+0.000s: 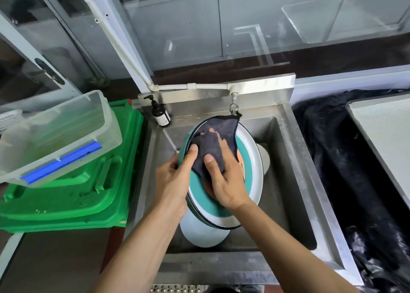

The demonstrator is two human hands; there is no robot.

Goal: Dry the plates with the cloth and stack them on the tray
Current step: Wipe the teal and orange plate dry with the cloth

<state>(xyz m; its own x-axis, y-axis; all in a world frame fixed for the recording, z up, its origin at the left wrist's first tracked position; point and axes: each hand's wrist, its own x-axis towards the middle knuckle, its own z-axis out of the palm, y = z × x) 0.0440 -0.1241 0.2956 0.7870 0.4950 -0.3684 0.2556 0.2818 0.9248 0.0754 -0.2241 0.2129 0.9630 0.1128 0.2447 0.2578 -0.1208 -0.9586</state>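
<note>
Round white plate with teal band and dark rim (249, 159) is held tilted above the stainless steel sink basin (286, 181). Its left edge is gripped by the left hand (175, 177), thumb on the face. Dark grey cloth (218, 141) is pressed flat to the plate face under the right hand (224, 175), thumb and fingers curled on the cloth.

Step judged: drying. The rim should be worked round, then the back. More plates (204, 235) are seen lying below. Tray not identified with certainty.

The pump bottle (160, 113) label is too blurred to read.
</note>
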